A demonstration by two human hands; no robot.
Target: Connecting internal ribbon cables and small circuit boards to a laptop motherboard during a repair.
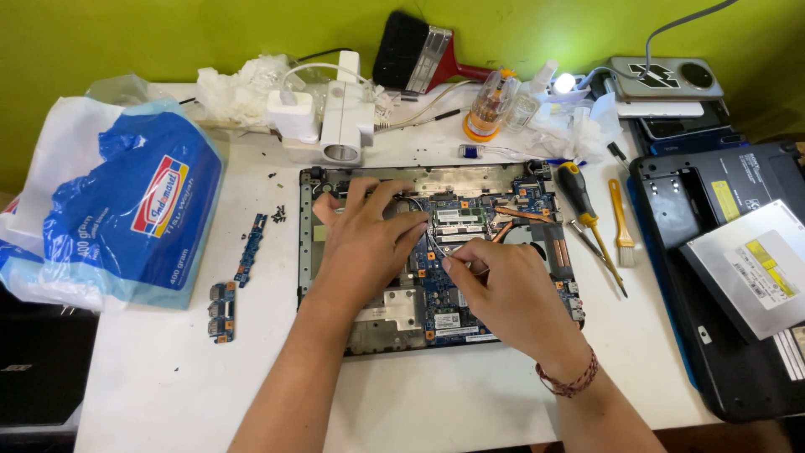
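Nearest the camera, two bare forearms rise from the bottom edge toward the middle of the frame, the right one with a red cord bracelet at the wrist. The right hand sits just right of centre, fingers drawn narrow in a pinch at its upper left tip; they seem to grip a thin wire, though what lies between the fingertips is too small to tell. The left hand lies flat, fingers spread, pressing on the opened laptop base.

The wire runs from the pinch up and to the left, curving toward the left hand's fingertips, so its long axis goes roughly bottom to top with a leftward lean. It lies between the two hands, touching or nearly touching both; the right hand holds the nearer end.

The base's long axis runs left to right across the white table. Right of it lie a yellow-handled screwdriver pointing lower right and a small orange brush. Left lie two small blue circuit boards and a blue plastic bag. At the far edge stands a black paintbrush.
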